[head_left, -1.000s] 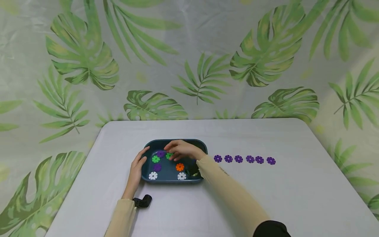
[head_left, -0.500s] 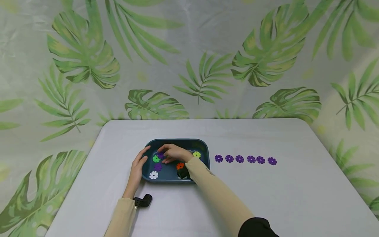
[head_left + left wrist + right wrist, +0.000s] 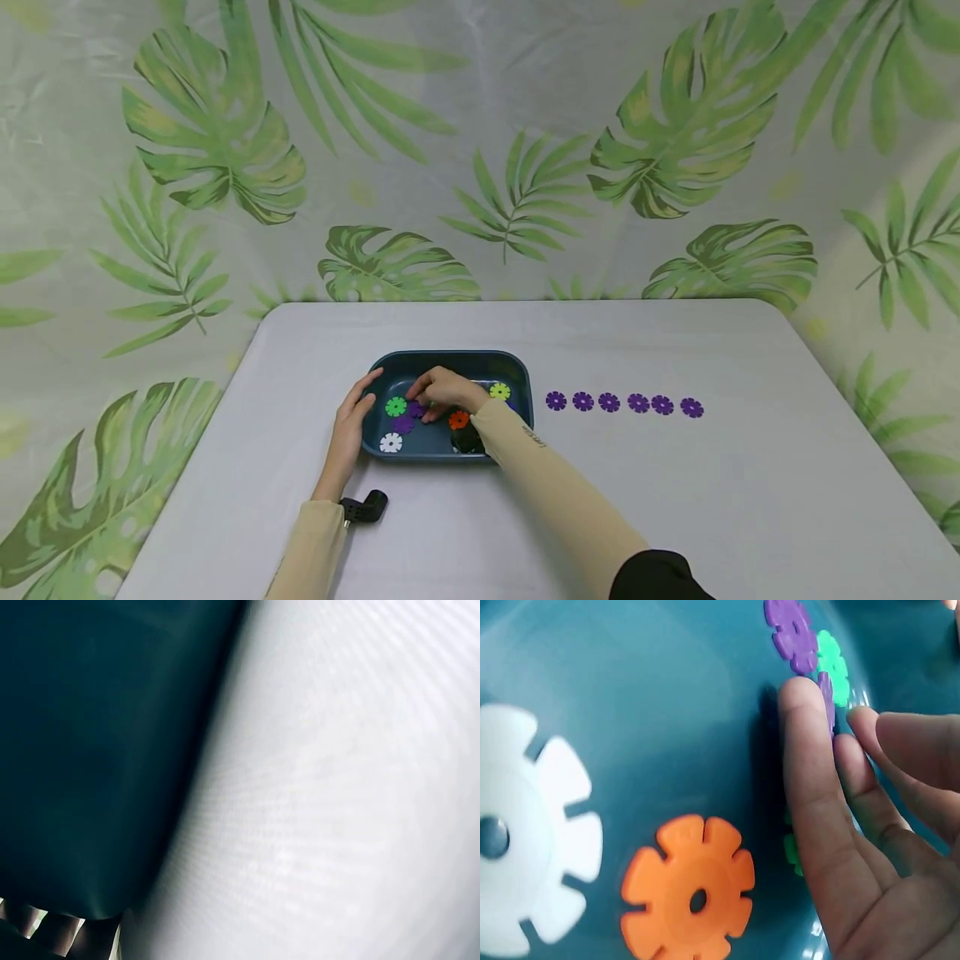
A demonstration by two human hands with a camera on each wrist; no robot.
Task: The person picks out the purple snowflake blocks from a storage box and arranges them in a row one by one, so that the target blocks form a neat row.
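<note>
The dark teal tray (image 3: 442, 460) holds several notched plastic snowflake discs. My left hand (image 3: 348, 429) rests along its left side, fingers at the rim; in the left wrist view only the tray's outer wall (image 3: 90, 750) and a few fingers (image 3: 56, 934) show. Inside the tray my right hand (image 3: 448, 390) reaches down, thumb and fingertips around a purple snowflake disc (image 3: 416, 409), which the thumb partly hides in the right wrist view. Beside it lie another purple disc (image 3: 403, 424) and a green disc (image 3: 396, 406). An orange disc (image 3: 690, 889) and a white disc (image 3: 532, 832) lie nearer the wrist.
Right of the tray, several purple discs (image 3: 609, 402) form a row on the white table (image 3: 750, 500). A yellow disc (image 3: 499, 391) lies at the tray's right end, a white disc (image 3: 391, 442) at its front left. Leaf-printed cloth (image 3: 525, 83) hangs behind the table.
My right hand has gone left and lower into the tray. The upper purple disc has shifted slightly right and toward me, between its fingertips. The left hand keeps its place.
</note>
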